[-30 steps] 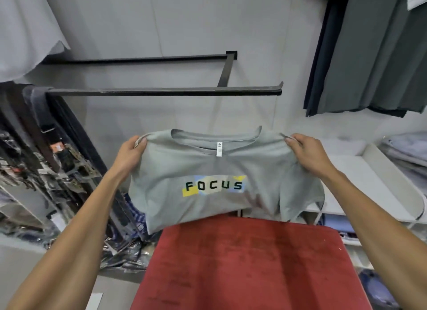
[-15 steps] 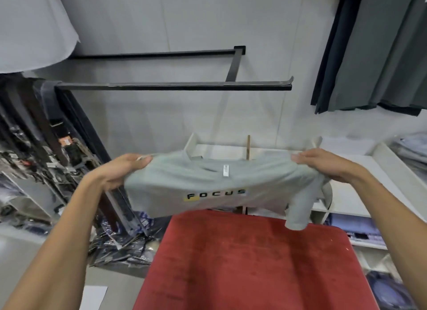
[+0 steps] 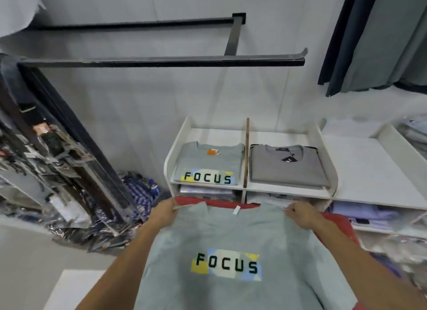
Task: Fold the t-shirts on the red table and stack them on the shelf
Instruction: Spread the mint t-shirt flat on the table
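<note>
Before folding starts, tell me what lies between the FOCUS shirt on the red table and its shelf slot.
Nothing visible stands between them. The grey FOCUS t-shirt lies spread on the red table, left hand and right hand pinching its shoulders. The shelf sits just beyond the table, open-fronted, with a folded FOCUS shirt in its left compartment.

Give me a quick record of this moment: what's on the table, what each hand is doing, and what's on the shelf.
On table: grey FOCUS t-shirt, spread print-up on red table
Left hand: pinches one shoulder
Right hand: pinches other shoulder
Shelf, left bay: folded FOCUS shirt
Shelf, right bay: folded plain grey shirt
</note>
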